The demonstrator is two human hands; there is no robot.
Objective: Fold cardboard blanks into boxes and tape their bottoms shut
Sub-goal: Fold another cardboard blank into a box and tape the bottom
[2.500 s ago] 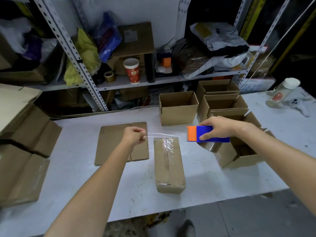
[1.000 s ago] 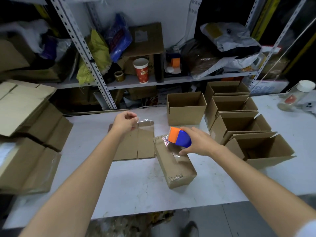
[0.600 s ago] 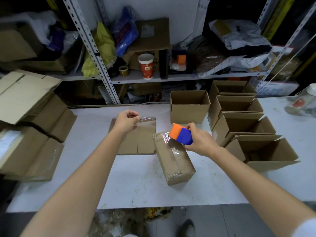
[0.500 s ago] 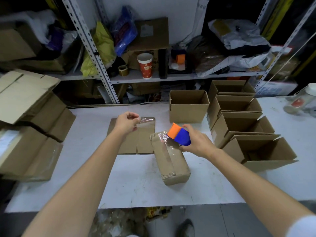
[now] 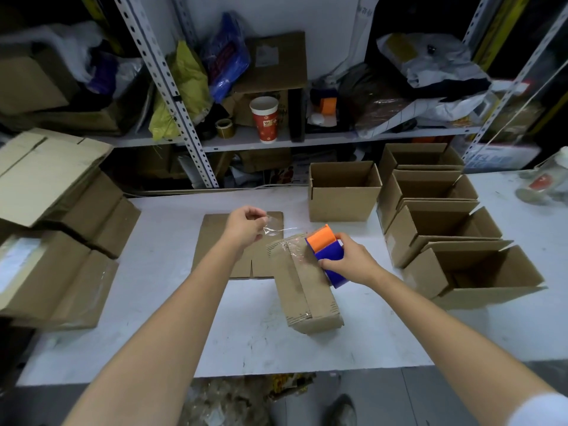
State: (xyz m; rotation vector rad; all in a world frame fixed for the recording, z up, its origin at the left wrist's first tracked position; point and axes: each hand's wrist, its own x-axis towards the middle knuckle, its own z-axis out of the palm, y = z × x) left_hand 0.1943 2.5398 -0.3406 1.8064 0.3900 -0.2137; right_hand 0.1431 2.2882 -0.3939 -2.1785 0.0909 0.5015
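The box (image 5: 307, 290) lies near the centre of the white table (image 5: 153, 302), closed flaps facing up, long axis running from about 11 o'clock to 5 o'clock. Clear tape glints across its far end. The right hand (image 5: 350, 262) grasps the tape dispenser (image 5: 325, 250), fingers curled round the blue body, orange end pointing to 11 o'clock; the dispenser sits over the box's right edge at the far end, and contact with the cardboard cannot be confirmed. At 10 o'clock from the dispenser, the left hand (image 5: 246, 227) pinches the free end of a clear tape strip (image 5: 276, 230) between thumb and fingertips, raised above the table; the strip runs from the pinch toward the box's far end. A flat cardboard blank (image 5: 215, 250) lies at 10 o'clock from the box, beneath the left hand, its near right corner under the box's far end. Open boxes (image 5: 430, 222) stand upright from 1 o'clock to 3 o'clock. Stacked flat cardboard (image 5: 46, 210) occupies 9 o'clock. On the shelf at 12 o'clock stands a red paper cup (image 5: 266, 119).
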